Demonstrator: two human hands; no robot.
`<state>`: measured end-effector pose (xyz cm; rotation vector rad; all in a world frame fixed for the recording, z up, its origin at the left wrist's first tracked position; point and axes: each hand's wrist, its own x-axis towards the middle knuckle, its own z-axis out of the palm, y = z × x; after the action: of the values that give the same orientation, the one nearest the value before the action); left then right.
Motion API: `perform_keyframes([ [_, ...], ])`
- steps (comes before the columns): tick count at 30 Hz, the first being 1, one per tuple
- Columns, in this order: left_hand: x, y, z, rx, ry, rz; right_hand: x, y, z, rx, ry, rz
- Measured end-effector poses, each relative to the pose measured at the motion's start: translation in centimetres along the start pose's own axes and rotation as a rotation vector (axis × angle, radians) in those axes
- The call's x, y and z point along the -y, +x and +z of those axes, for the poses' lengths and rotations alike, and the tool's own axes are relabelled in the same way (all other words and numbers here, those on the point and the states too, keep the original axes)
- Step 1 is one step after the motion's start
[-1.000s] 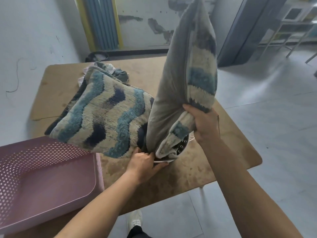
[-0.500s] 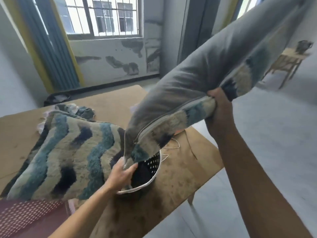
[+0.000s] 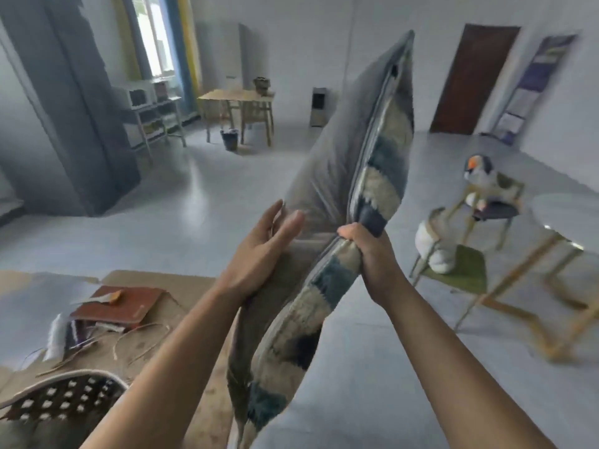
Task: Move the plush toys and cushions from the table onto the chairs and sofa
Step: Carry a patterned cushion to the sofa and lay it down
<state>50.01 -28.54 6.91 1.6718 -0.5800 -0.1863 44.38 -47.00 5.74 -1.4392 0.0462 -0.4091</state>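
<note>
- Cushion point(image 3: 372, 176) aloft and roughly upright, edge-on to the camera, clear of the table point(image 3: 191, 296) and between it and the chairs beyond.
- Right hand point(image 3: 372, 257) clenched round the zipped seam partway up one edge, shaggy blue-and-cream face bunched in the fist.
- Left hand point(image 3: 262, 251) flat against the smooth grey back, fingers straight, steadying rather than gripping.
- Probably light and soft: sagging below the fist, easily squeezed, no risk of breakage.
- Grey backing likely slick; shaggy pile likely better for purchase.
- Best taken by a corner or along the seam, or pressed between both palms; one-handed carry likely floppy.
- Green-seated chair point(image 3: 460, 277) with a white plush toy point(image 3: 434, 251) on it; farther chair point(image 3: 496, 210) with a bird plush point(image 3: 483, 176); sofa not in view.
</note>
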Motion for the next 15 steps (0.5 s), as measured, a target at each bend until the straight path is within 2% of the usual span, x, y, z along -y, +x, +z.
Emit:
perform_keyframes([
  [2, -0.4, 1.2, 5.5, 0.101, -0.008, -0.009, 0.8, -2.1, -4.3, -0.042, -0.094, -0.042],
  [6, -0.4, 1.7, 16.1, 0.078, -0.118, -0.050, 1.6, -7.6, -14.6, -0.170, -0.242, -0.055],
  [9, -1.7, 0.9, 23.1, 0.097, -0.150, -0.072, 2.4, -12.3, -22.3, -0.268, -0.125, -0.058],
  [11, -2.7, 0.5, 28.7, 0.143, -0.175, -0.083, 2.3, -15.0, -27.8, -0.452, -0.079, -0.095],
  [13, -3.5, -0.1, 35.3, 0.224, -0.217, -0.099, 1.3, -17.9, -35.0, -0.650, -0.117, -0.031],
  [15, -4.5, -0.7, 41.7, 0.275, -0.244, -0.162, 0.2, -20.9, -42.0, -0.724, -0.173, 0.150],
])
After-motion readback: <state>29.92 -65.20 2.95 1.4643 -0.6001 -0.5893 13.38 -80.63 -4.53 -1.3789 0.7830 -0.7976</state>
